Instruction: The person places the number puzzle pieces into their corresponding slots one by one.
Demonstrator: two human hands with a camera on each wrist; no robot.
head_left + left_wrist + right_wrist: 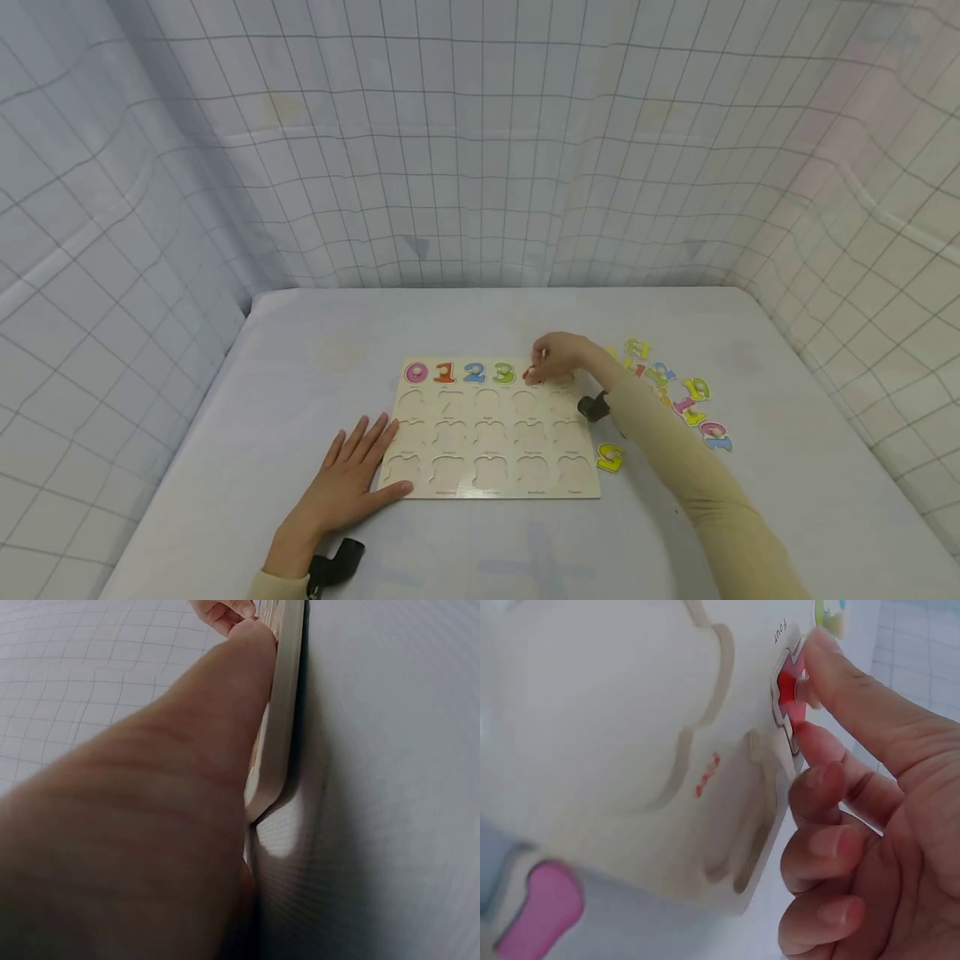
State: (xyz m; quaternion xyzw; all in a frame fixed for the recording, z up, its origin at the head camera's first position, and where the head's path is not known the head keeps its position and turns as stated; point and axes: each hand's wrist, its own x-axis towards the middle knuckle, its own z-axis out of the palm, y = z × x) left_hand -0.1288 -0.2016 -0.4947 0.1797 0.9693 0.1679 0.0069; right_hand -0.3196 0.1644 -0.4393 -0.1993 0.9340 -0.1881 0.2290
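A pale wooden number puzzle board (470, 410) lies on the table, with pieces 0, 1, 2 and 3 (504, 373) in its top row. At the slot labelled "Four", my right hand (557, 354) pinches a red number piece (787, 686) by its small knob between thumb and index finger. The other fingers are curled beneath in the right wrist view. My left hand (347, 477) lies flat with fingers spread, over the board's lower left edge. In the left wrist view the forearm and thumb base (180, 735) hide most of the board.
Right of the board, several loose number pieces (684, 406) lie scattered, partly behind the right forearm. A yellow 5 piece (610, 457) sits beside the board's lower right edge. White gridded cloth walls (480, 167) enclose the table on the back and sides.
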